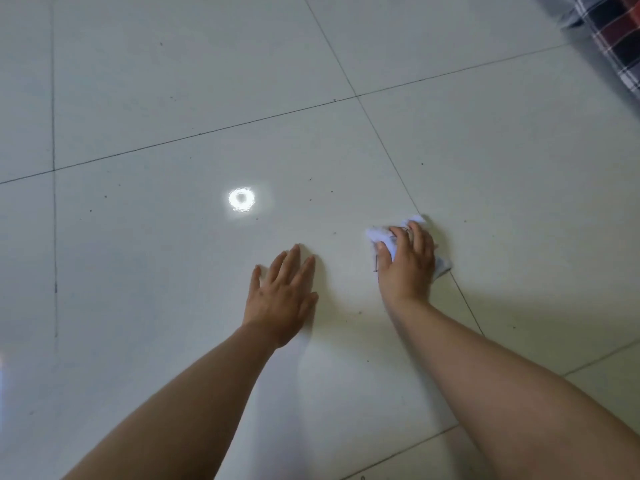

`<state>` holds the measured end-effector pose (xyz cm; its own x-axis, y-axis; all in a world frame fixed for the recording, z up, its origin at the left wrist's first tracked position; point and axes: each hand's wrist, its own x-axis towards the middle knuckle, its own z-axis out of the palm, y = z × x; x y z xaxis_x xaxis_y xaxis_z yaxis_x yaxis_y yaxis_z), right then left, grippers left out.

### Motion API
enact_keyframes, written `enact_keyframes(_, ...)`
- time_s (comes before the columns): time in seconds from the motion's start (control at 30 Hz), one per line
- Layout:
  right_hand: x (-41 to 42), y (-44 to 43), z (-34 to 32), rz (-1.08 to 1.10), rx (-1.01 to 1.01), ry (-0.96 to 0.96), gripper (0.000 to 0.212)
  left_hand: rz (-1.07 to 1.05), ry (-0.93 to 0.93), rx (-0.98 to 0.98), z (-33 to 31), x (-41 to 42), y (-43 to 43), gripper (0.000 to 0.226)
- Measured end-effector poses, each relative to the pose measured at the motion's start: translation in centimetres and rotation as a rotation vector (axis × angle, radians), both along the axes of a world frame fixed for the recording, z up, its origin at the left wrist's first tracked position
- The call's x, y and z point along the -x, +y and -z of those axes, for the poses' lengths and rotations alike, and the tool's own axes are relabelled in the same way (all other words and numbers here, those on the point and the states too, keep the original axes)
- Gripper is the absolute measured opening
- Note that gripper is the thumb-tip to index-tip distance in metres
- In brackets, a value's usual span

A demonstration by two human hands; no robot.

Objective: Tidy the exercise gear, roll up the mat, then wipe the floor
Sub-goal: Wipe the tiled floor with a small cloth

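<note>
bare forearms reach in from 6 o'clock. pale tiled floor, crossed by dark grout lines, fills the view. plaid fabric shows at 1 o'clock. left hand lies flat on the tile near centre, fingers straight and spread, holding nothing. right hand, at 3 o'clock of it and apart, curls its fingers over a crumpled white cloth, pressing it to the floor; cloth edges stick out at 12 and 4 o'clock of that hand. a ring of reflected light glints at 11 o'clock of the left hand.
</note>
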<state>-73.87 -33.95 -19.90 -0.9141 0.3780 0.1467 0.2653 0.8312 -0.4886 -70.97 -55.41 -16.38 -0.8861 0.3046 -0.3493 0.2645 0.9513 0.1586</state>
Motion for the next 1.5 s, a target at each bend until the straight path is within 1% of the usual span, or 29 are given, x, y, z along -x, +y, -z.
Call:
enact_keyframes(0.1, 1.4, -2.2, 0.1, -0.088, -0.007, 0.042, 0.026, -0.041, 0.02, 0.043, 0.1, 0.1, -2.9, 0.062)
enact_keyframes(0.2, 2.4, -5.6, 0.2, -0.202, -0.01, 0.044, 0.026, -0.082, -0.002, 0.068, 0.1, 0.0, -5.6, 0.064)
enact_keyframes(0.27, 2.5, -8.2, 0.2, -0.285, 0.004, 0.03, 0.027, -0.164, -0.002, 0.058, -0.1, 0.0, -6.8, 0.069)
enact_keyframes(0.33, 1.8, -10.3, 0.2, -0.397, 0.016, 0.037, 0.026, -0.231, -0.002, 0.049, -0.1, 0.1, -7.7, 0.07)
enact_keyframes(0.4, 0.6, -11.2, 0.1, -0.543, 0.016, 0.065, 0.024, -0.226, 0.001, 0.065, -0.2, 0.2, -8.2, 0.071)
enact_keyframes(0.47, -0.3, -10.7, -0.1, -0.707, 0.022, 0.064, 0.023, -0.21, -0.004, 0.069, -0.3, 0.4, -8.3, 0.069)
enact_keyframes(0.53, 0.1, -9.3, -0.5, -0.807, 0.012, 0.036, 0.02, -0.209, -0.017, 0.058, -0.4, 0.5, -8.3, 0.068)
enact_keyframes(0.57, 0.7, -8.6, -0.5, -0.795, 0.001, 0.037, 0.02, -0.205, -0.027, 0.055, -0.5, 0.6, -8.3, 0.067)
enact_keyframes(0.7, 4.3, -7.9, -0.5, -0.517, 0.029, -0.02, 0.034, -0.165, -0.047, 0.03, -1.2, 0.8, -9.5, 0.063)
enact_keyframes(0.8, 5.4, -10.3, -0.4, -0.431, 0.06, -0.089, 0.031, -0.197, -0.051, 0.029, -1.5, -0.2, -11.6, 0.058)
enact_keyframes(0.87, 4.6, -12.8, -0.4, -0.462, 0.079, -0.099, 0.031, -0.229, -0.046, 0.036, -1.5, -1.1, -13.0, 0.058)
enact_keyframes(0.97, 1.4, -16.7, -0.6, -0.627, 0.079, -0.073, 0.039, -0.277, -0.034, 0.008, -1.3, -2.4, -15.1, 0.057)
enact_keyframes(1.03, -1.6, -17.9, -1.0, -0.699, 0.063, -0.063, 0.036, -0.328, -0.035, -0.022, -1.1, -3.7, -16.0, 0.058)
enact_keyframes(1.13, -5.9, -16.5, -1.3, -0.752, 0.005, -0.026, 0.029, -0.358, -0.017, -0.023, -0.5, -5.8, -16.1, 0.068)
enact_keyframes(1.27, -8.3, -13.3, -1.2, -0.754, -0.017, -0.011, 0.029, -0.367, -0.013, -0.025, -0.2, -6.0, -15.8, 0.057)
enact_keyframes(1.33, -7.7, -13.2, -0.9, -0.686, 0.027, -0.028, 0.029, -0.346, -0.026, -0.018, -0.5, -5.9, -16.0, 0.058)
enact_keyframes(1.43, -5.5, -14.5, -0.6, -0.479, 0.051, -0.055, 0.034, -0.298, -0.076, -0.01, -1.2, -5.6, -16.5, 0.06)
enact_keyframes(1.5, -4.0, -15.9, -0.5, -0.38, 0.044, -0.049, 0.037, -0.257, -0.096, -0.001, -1.5, -5.6, -17.1, 0.062)
